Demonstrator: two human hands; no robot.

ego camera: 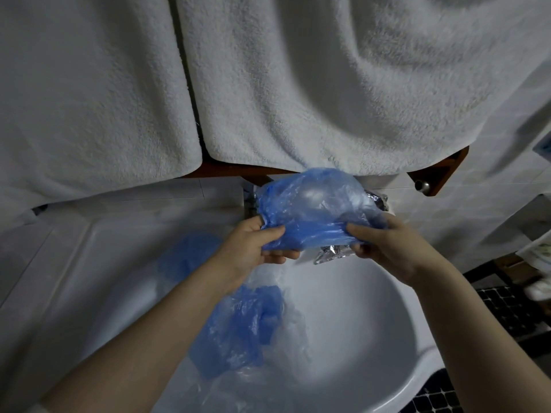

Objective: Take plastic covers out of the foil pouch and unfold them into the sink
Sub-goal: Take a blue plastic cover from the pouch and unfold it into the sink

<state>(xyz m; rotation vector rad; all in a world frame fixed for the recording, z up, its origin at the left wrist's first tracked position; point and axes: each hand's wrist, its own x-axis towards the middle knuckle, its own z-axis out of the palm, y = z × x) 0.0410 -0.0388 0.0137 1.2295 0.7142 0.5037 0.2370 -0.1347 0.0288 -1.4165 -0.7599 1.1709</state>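
Your left hand [256, 245] and right hand [384, 245] both pinch the blue cover [313, 210] above the sink [372, 323]. The foil pouch [331, 253] sits in your right hand too. The cover looks thin, light and slippery, so hold its edge.

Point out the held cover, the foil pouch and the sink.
held cover [310, 210], head view, middle of the puffed blue film
foil pouch [331, 254], head view, crinkled lower edge
sink [372, 338], head view, bare white basin wall

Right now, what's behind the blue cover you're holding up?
Crumpled foil pouch shows below and right of the blue cover that both hands grip. The pouch's middle and contents are hidden.
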